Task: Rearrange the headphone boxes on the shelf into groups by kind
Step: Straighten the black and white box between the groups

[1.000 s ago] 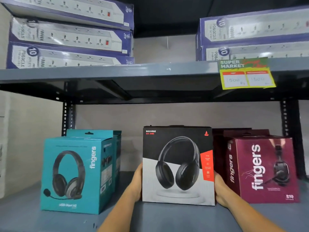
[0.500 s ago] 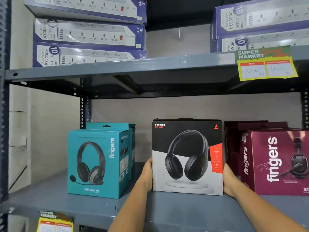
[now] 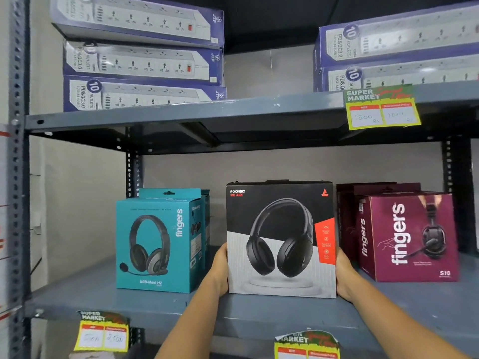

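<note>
A black-and-white Rockerz headphone box stands upright in the middle of the grey metal shelf. My left hand presses its left side and my right hand presses its right side, so both hold it. To its left stands a teal fingers headset box with another teal box behind it. On the right sits a maroon fingers S10 box, with more maroon boxes behind it.
The shelf above carries stacked blue power-strip boxes on the left and more blue power-strip boxes on the right. Yellow price tags hang on the shelf edges. A perforated upright post bounds the left side.
The view has pulled back and shifted left, showing the shelf's front edge and left post. Both hands stay on the sides of the black-and-white box, which rests at the same spot.
</note>
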